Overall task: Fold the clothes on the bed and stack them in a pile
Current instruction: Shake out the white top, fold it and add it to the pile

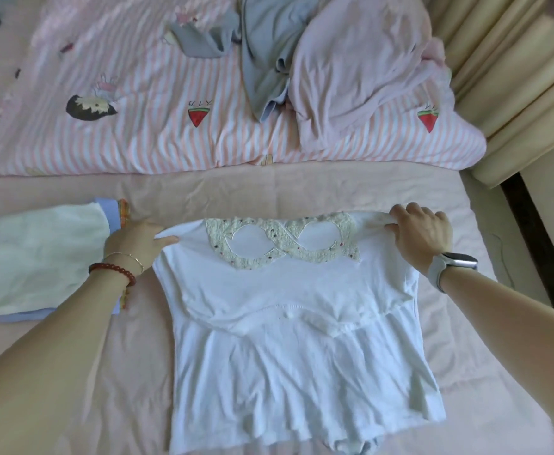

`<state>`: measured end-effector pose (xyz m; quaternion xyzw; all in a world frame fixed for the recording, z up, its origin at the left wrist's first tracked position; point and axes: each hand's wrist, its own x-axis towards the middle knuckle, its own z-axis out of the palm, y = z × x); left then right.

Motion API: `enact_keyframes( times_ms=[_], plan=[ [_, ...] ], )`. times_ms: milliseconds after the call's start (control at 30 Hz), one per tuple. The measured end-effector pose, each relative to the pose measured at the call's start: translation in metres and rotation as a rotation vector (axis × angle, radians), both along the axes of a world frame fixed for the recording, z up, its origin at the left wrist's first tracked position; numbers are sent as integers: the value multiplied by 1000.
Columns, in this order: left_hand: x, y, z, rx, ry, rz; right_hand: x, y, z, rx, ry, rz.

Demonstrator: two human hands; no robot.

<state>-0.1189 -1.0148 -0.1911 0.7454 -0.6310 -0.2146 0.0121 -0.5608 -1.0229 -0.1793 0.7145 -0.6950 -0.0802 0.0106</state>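
Hands, left hand (136, 238) and right hand (421, 230), each pinched a far corner of the white top (288, 310), its length running toward the person.

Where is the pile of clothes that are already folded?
In the head view, the folded pile lies on the pink bed sheet at the left, just beside the left hand and left of the white top being folded.
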Motion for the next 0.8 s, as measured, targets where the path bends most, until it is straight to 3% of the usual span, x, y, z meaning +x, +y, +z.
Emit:
enact_keyframes(
  times_ms=[167,467,633,800],
  plan=[
    [-8,-10,18,-212,68,-34,5,-3,16,-139,-109,-44],
    [4,120,-34,-347,-31,-521,-24,121,-20,-86,-157,280],
    [-4,181,-69,-273,-19,-578,-27,176,-46,79,-77,360],
    [-3,220,-99,-48,-54,-449,-33,216,-69,220,24,216]
  ],
)
